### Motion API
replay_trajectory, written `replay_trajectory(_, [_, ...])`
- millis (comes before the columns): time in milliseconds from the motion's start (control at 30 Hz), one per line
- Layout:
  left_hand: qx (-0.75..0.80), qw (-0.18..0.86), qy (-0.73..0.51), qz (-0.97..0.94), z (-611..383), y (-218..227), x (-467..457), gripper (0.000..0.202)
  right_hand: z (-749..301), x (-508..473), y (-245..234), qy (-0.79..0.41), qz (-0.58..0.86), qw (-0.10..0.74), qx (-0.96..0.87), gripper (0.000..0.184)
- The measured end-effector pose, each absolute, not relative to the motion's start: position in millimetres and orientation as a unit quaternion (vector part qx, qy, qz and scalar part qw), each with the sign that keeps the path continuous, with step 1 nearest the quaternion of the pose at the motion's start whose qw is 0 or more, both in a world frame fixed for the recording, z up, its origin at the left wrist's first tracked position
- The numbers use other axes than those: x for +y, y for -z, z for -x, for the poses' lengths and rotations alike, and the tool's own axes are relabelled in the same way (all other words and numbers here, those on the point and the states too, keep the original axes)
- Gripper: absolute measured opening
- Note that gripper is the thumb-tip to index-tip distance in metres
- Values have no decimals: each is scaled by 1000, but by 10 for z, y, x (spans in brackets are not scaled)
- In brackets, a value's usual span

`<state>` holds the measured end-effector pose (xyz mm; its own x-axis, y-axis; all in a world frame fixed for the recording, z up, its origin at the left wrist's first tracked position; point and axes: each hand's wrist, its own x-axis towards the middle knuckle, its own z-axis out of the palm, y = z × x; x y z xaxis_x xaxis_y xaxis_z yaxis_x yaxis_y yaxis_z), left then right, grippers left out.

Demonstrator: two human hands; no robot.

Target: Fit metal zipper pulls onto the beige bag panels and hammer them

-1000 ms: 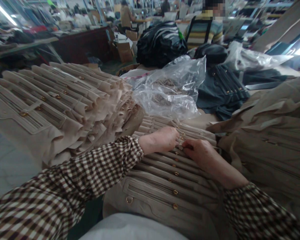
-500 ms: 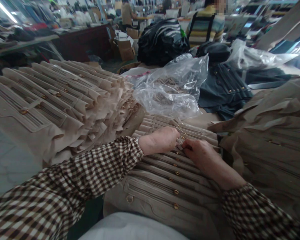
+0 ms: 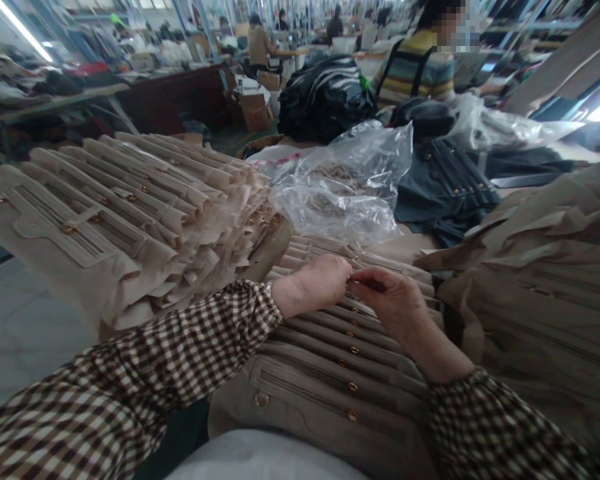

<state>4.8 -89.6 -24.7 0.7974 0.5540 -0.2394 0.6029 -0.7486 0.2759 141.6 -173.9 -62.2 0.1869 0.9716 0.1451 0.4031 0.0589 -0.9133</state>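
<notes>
The right hand [image 3: 387, 300] has lifted off the beige fabric panels [image 3: 330, 373], its fingertips [image 3: 357, 275] pinching something too small to tell. The left hand [image 3: 313, 285] sits just beside it, its grip hidden, above the panels stacked at lower centre.

Garment factory floor, sewing-workshop type. Tall stacks of beige coat panels [image 3: 130, 200] with gold-tone buttons, a clear plastic bag [image 3: 340, 187] of small parts, a bulging black plastic sack [image 3: 325, 100], a brown cardboard box [image 3: 255, 113], a seated worker in a striped top [image 3: 425, 60], long metal-legged workbenches [image 3: 55, 107], fluorescent tube light [image 3: 23, 30].
</notes>
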Motion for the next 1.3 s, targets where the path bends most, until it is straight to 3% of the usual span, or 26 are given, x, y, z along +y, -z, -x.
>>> replay_trajectory(100, [332, 198, 50, -921, -34, 213, -905, 26, -1274, -1712, 645, -343, 597, 529, -495, 21])
replay_trajectory(267, [374, 224, 18, -900, 32, 228, -929, 24, -1141, -1739, 653, -346, 632, 513, -466, 24])
replay_trajectory(600, [356, 283, -94, -886, 93, 112, -960, 20, -1255, -1800, 505, -389, 498, 687, -359, 15])
replay_trajectory(667, [361, 307, -106, -874, 115, 69, -965, 18, -1366, -1851, 486, -404, 518, 651, -381, 17])
replay_trajectory(833, [333, 377, -96, -859, 100, 72, -1011, 19, -1534, -1958, 564, -407, 614, 449, -505, 16])
replay_trajectory(900, [316, 378, -70, -868, 77, 107, -1022, 19, -1542, -1970, 609, -401, 627, 406, -530, 17])
replay_trajectory(1067, [273, 322, -1, -906, 51, 154, -1036, 19, -1548, -1977, 675, -367, 626, 379, -575, 18])
replay_trajectory(1300, [288, 213, 59, -932, 52, 185, -1054, 23, -1635, -2018, 717, -221, 673, 218, -671, 21])
